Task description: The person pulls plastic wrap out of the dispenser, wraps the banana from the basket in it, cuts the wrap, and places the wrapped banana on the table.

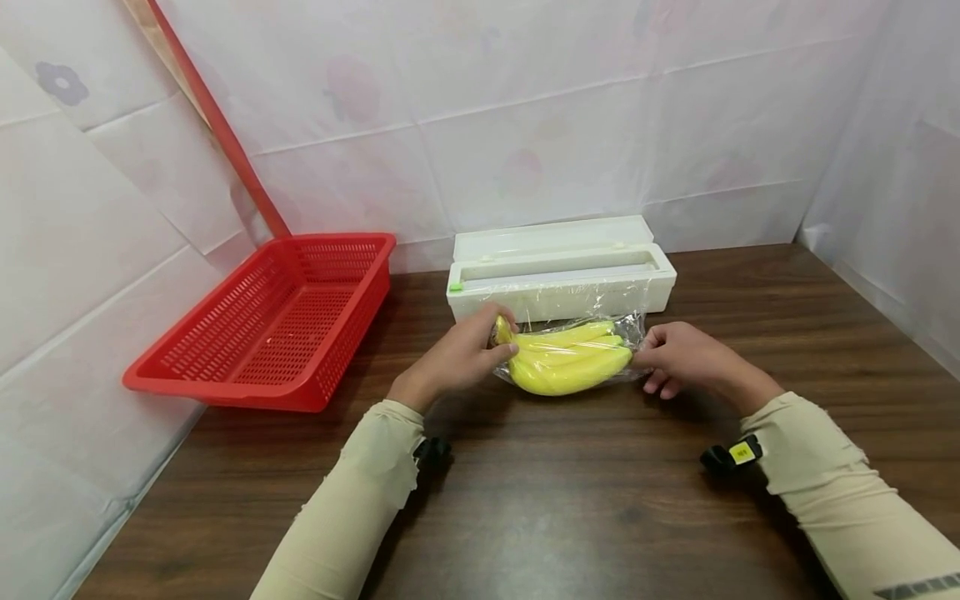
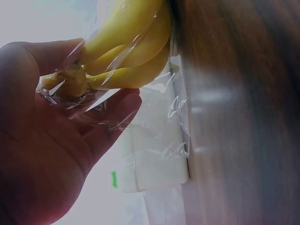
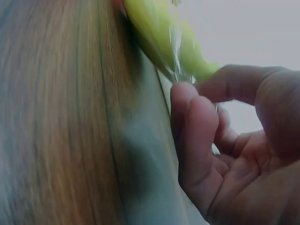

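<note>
Between your hands, the bananas lie in film: left hand grips the stem end, right hand pinches film (pull it taut).

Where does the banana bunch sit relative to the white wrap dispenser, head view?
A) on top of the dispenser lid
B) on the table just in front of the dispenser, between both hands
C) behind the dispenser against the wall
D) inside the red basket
B: the banana bunch, under cling film, lies on the table before the dispenser, with the left hand at its stem end and the right hand at its tip.
</note>
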`<state>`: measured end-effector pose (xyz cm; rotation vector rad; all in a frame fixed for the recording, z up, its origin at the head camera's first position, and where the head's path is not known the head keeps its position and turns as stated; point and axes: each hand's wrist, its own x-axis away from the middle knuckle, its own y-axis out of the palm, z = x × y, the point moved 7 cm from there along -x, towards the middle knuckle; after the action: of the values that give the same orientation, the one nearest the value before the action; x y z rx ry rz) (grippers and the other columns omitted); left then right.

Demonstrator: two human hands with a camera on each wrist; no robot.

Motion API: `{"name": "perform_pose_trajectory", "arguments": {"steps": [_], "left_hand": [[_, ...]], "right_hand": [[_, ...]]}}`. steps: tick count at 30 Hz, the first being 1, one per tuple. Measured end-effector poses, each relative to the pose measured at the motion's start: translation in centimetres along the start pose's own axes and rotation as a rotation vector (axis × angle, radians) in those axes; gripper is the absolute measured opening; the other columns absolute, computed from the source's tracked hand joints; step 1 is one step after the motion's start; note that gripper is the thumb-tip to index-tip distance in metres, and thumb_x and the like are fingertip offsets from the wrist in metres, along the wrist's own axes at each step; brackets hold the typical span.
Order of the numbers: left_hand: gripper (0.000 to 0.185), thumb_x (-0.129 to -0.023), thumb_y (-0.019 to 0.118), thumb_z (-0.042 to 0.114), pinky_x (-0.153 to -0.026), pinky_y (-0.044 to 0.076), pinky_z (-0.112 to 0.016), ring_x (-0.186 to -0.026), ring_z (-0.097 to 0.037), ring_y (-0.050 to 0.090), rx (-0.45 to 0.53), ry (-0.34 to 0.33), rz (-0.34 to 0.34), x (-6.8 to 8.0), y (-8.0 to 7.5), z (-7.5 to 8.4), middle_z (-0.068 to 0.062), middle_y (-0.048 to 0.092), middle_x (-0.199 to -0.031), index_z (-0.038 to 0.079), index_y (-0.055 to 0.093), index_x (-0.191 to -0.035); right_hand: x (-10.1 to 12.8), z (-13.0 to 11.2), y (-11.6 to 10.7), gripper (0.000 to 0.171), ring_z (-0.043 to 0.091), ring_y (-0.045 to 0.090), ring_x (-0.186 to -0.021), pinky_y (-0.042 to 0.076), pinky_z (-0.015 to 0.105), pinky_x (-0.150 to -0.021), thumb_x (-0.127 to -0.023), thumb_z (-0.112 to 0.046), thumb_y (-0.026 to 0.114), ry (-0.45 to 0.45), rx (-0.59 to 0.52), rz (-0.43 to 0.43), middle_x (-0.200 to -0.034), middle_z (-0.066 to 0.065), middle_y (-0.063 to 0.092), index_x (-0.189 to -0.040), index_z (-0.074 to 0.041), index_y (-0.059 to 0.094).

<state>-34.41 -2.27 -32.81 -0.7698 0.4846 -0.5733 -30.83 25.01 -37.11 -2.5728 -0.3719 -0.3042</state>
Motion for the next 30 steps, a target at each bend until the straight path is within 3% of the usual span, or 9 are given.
{"name": "perform_pose_trajectory", "arguments": {"steps": [3,7,15,21,26,30], "left_hand": [[0.024,-0.099,0.063,0.015,-0.076,0.049,-0.036,-0.087,-0.02,0.055,-0.016,0.006,-0.001,0.0,0.1,0.2,-0.005,0.059,-0.097,0.009,0.053,-0.12],[0.024,-0.099,0.062,0.014,-0.076,0.048,-0.035,-0.085,-0.02,0.055,-0.037,0.013,0.003,0.0,0.2,0.1,-0.004,0.058,-0.097,0.009,0.053,-0.12],[0.023,-0.099,0.062,0.015,-0.073,0.048,-0.035,-0.08,-0.02,0.054,-0.07,0.013,0.0,0.0,0.3,0.1,-0.005,0.057,-0.089,0.009,0.052,-0.119],[0.023,-0.099,0.063,0.015,-0.072,0.048,-0.035,-0.08,-0.02,0.055,-0.073,-0.002,0.008,0.0,0.0,0.1,-0.004,0.056,-0.086,0.01,0.052,-0.118],[0.022,-0.098,0.063,0.014,-0.072,0.048,-0.035,-0.079,-0.02,0.055,-0.08,-0.002,0.012,-0.1,0.1,0.2,-0.004,0.058,-0.088,0.01,0.053,-0.117],[0.022,-0.098,0.063,0.014,-0.074,0.048,-0.034,-0.081,-0.019,0.055,-0.101,0.005,0.024,-0.2,0.2,0.4,-0.004,0.059,-0.091,0.008,0.054,-0.117]], "right_hand": [[0.1,-0.5,0.1,0.015,0.018,0.068,-0.068,0.057,0.033,-0.058,-0.095,-0.013,0.061,-0.014,0.036,0.031,-0.084,0.012,0.064,-0.091,0.0,0.053],[0.1,-0.5,0.1,0.013,0.017,0.067,-0.065,0.058,0.034,-0.058,-0.094,-0.01,0.059,-0.014,0.021,0.045,-0.077,0.011,0.062,-0.091,0.0,0.052],[0.2,0.3,-0.7,0.013,0.014,0.064,-0.066,0.057,0.031,-0.062,-0.098,-0.011,0.059,-0.028,-0.283,-0.027,-0.079,0.007,0.059,-0.101,0.0,0.054],[0.3,0.3,-1.1,0.011,0.015,0.068,-0.073,0.058,0.03,-0.068,-0.1,-0.013,0.06,-0.067,-0.415,-0.084,-0.083,0.006,0.062,-0.1,-0.002,0.06],[0.1,-0.4,-1.2,0.015,0.016,0.068,-0.073,0.057,0.03,-0.067,-0.099,-0.01,0.062,-0.117,-0.445,-0.039,-0.084,0.007,0.064,-0.105,0.0,0.053],[0.2,-1.2,-1.3,0.024,0.016,0.066,-0.068,0.056,0.03,-0.061,-0.097,-0.012,0.065,-0.176,-0.327,0.053,-0.081,0.008,0.065,-0.107,0.002,0.048]]}}
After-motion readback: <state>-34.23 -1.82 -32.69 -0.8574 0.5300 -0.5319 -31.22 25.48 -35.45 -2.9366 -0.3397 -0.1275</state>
